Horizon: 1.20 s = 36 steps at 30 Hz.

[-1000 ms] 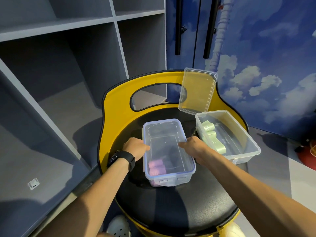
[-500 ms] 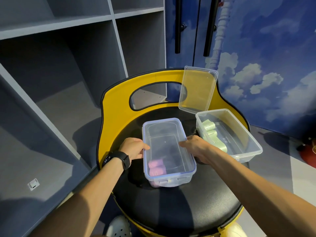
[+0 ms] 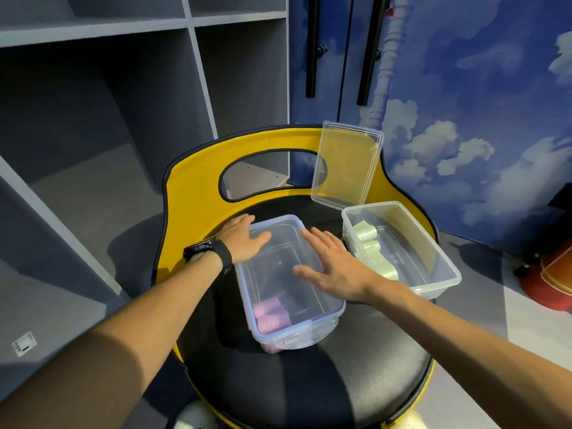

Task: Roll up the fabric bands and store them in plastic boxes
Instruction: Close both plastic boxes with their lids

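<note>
From the head camera I see both hands laid flat on top of the lidded box [image 3: 291, 283], which sits in the middle of the black seat [image 3: 309, 382] of a yellow-backed chair [image 3: 198, 187]. The left hand [image 3: 243, 238] rests on the far left corner of the lid, fingers straight and held close together, thumb pointing out across the clear plastic. A black watch [image 3: 213, 253] is strapped round that wrist. The right hand [image 3: 332, 264] lies on the right half of the lid, fingers straight and slightly spread, thumb stretched toward the middle. Neither hand curls round anything; the palms simply rest on the lid.

Inside this closed box, at the end nearest me, I can make out the pink rolled bands [image 3: 270, 314], at least 2 rolls lying side by side against the near wall.

Just to the right stands the second box [image 3: 433, 258], without a lid on it, close to the first but not touching it as far as I can tell. It holds the pale green bands [image 3: 366, 239]: 2 rolls along its left wall and a loose length trailing toward its near end. The spare lid [image 3: 346, 168] leans upright against the chair back behind this open box.

Grey shelving [image 3: 108, 103] fills the left side, and a blue cloud-painted wall [image 3: 479, 119] the right.
</note>
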### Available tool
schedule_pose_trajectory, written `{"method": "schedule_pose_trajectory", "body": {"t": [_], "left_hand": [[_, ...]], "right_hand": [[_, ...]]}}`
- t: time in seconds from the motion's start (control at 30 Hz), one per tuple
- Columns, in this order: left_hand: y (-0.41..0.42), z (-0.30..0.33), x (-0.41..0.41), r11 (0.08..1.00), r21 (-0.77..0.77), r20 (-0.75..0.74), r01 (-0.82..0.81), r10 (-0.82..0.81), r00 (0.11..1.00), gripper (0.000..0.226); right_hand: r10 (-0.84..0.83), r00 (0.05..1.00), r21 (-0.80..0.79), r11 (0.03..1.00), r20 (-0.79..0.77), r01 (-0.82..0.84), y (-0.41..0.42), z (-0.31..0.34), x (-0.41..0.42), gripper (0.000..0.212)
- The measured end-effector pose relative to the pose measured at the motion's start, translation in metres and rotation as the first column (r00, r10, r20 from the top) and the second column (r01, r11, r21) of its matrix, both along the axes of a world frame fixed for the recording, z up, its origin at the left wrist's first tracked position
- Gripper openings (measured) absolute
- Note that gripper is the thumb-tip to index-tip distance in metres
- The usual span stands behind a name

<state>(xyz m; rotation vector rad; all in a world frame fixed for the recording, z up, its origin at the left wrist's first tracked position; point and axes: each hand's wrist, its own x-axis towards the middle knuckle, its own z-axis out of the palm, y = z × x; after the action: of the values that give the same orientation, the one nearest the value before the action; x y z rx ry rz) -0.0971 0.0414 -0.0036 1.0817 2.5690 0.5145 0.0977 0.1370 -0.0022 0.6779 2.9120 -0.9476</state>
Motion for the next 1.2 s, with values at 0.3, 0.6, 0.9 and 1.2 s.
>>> {"method": "schedule_pose_trajectory", "body": {"t": [0.3, 0.6, 0.9, 1.2], "left_hand": [[0.03, -0.015, -0.004, 0.998, -0.068, -0.075, -0.008, 0.003, 0.997, 0.055], [0.036, -0.031, -0.005, 0.991, -0.135, -0.159, -0.003, -0.019, 0.987, 0.058], [0.035, -0.033, -0.002, 0.989, -0.146, -0.217, 0.005, -0.037, 0.975, 0.057], [0.035, -0.038, -0.001, 0.988, -0.156, -0.266, 0.007, -0.049, 0.963, 0.057]], "right_hand": [[0.441, 0.818, 0.246, 0.803, 0.369, -0.543, -0.015, 0.001, 0.002, 0.127], [0.466, 0.802, 0.249, 0.783, 0.374, -0.57, -0.013, -0.006, -0.01, 0.127], [0.453, 0.816, 0.24, 0.8, 0.36, -0.55, -0.014, -0.011, -0.009, 0.125], [0.472, 0.819, 0.351, 0.744, 0.327, -0.569, -0.011, -0.024, -0.005, 0.118]]}}
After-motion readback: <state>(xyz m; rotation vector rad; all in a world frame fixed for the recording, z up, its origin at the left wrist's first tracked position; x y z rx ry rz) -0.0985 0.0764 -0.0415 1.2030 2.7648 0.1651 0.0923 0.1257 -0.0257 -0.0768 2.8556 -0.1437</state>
